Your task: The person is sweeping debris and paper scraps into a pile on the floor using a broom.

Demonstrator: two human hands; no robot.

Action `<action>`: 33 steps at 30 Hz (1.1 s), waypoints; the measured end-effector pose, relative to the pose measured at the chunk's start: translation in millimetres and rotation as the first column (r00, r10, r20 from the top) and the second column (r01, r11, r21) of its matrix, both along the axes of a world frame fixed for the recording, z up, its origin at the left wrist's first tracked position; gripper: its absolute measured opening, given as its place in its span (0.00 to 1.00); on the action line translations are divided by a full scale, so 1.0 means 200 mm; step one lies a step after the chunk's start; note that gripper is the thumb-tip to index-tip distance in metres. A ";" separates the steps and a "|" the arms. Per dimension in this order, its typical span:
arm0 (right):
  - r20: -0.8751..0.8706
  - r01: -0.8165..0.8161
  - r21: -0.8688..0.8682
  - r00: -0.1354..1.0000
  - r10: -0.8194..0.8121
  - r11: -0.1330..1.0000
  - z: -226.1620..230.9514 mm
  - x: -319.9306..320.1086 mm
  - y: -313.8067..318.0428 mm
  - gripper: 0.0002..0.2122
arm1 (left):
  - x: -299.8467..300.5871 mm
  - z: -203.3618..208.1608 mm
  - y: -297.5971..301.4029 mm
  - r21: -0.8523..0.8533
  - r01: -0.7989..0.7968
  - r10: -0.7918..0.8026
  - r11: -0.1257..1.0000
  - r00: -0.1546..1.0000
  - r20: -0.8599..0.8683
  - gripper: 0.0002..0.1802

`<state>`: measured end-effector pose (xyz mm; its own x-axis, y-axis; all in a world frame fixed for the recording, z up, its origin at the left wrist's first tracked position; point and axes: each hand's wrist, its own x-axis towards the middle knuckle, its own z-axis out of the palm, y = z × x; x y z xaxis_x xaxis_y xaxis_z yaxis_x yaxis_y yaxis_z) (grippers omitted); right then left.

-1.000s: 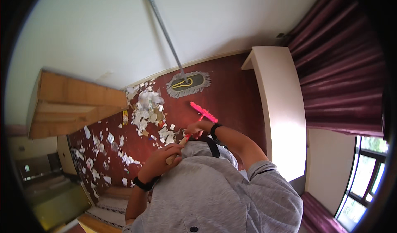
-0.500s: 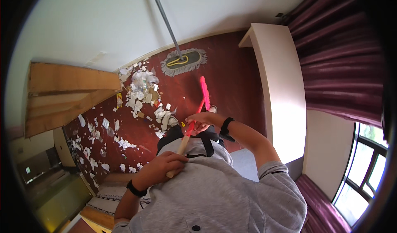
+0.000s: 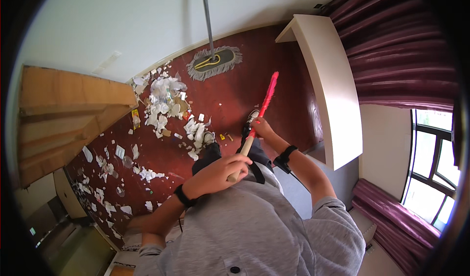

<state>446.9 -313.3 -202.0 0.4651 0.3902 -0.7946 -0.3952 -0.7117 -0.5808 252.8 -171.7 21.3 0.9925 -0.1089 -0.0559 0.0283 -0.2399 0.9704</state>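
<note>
Torn white paper scraps [image 3: 161, 102] and a small yellow packet [image 3: 135, 119] litter the red floor [image 3: 230, 97] by the wall. The left hand [image 3: 220, 170] wraps the broom [image 3: 259, 117] at its wooden end, the right hand [image 3: 262, 127] closed lower down. The broom looks light and stiff, its pink head over mid-floor.

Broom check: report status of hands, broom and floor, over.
Both hands gripping: left hand high, right hand lower. Broom head raised. Paper scraps litter floor; dust mop by wall.

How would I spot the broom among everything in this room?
Start at the dark red floor between the white wall and the white counter. The broom runs from both hands toward the counter; its bright pink head sets it apart from the grey flat mop by the wall.
</note>
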 end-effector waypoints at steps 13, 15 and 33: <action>-0.440 -0.161 0.224 0.863 0.247 0.961 -0.27 -0.94 0.70 0.19 | -0.75 -0.01 0.25 0.162 -0.520 0.538 0.839 0.836 -0.103 0.10; -0.509 -0.175 0.230 0.817 0.271 0.957 -0.07 -1.02 0.83 0.18 | -0.77 0.10 0.26 0.226 -0.548 0.571 0.805 0.820 -0.046 0.12; -0.528 -0.120 0.272 0.811 0.252 0.955 0.62 -0.05 0.19 0.11 | 0.10 0.37 -0.27 0.292 -0.450 0.290 0.844 0.840 0.458 0.13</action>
<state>437.7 -274.8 -78.6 -0.1250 0.6147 -0.7788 -0.5681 -0.6879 -0.4517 271.9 -226.5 94.3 0.9000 0.2211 0.3758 -0.1612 -0.6320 0.7580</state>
